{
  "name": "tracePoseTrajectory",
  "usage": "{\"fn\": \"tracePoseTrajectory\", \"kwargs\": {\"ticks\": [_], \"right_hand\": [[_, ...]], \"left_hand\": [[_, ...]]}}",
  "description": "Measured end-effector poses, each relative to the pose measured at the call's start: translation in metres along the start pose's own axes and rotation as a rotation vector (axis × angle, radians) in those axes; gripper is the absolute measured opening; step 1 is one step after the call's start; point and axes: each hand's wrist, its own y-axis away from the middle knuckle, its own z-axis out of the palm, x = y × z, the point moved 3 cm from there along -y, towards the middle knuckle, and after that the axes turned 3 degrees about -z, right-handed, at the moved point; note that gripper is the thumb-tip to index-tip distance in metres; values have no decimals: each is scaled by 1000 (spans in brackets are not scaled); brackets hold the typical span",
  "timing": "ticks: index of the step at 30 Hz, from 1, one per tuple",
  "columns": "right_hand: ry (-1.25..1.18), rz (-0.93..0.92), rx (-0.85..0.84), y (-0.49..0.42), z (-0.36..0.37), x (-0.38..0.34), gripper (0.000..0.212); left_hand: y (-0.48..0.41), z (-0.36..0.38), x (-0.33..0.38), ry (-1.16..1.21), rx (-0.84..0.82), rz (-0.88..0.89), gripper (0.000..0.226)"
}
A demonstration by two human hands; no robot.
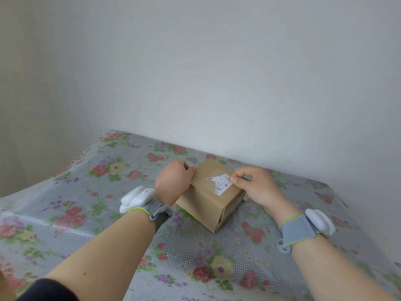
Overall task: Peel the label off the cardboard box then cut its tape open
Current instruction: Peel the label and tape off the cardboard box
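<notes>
The left hand (173, 179) curls its fingers (191, 169) over the edge of the box (206, 206) to steady it, while the right hand (256, 187) pinches the half-torn label (220, 185) to peel it.

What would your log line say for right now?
step: peeling label | left hand: holds box | right hand: pinches label | tape: uncut
</notes>
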Motion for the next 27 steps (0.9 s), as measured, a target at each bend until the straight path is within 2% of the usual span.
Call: {"fn": "tracePoseTrajectory", "kwargs": {"ticks": [10,15,17,22,27], "right_hand": [[-256,97,-57,3,-12,11,6],[-463,189,211,3,-35,15,4],[-420,242,270,1,-35,26,11],[-243,352,269,-8,-6,51,14],[341,267,99,-4,13,56,19]], "left_hand": [[1,-2,1,-6,6,-3,30],[0,-4,1,73,-9,-18,27],[-3,-8,-1,151,22,-67,27],[-4,-27,-12,255,149,-150,22],[2,-18,-20,265,92,-182,24]]}}
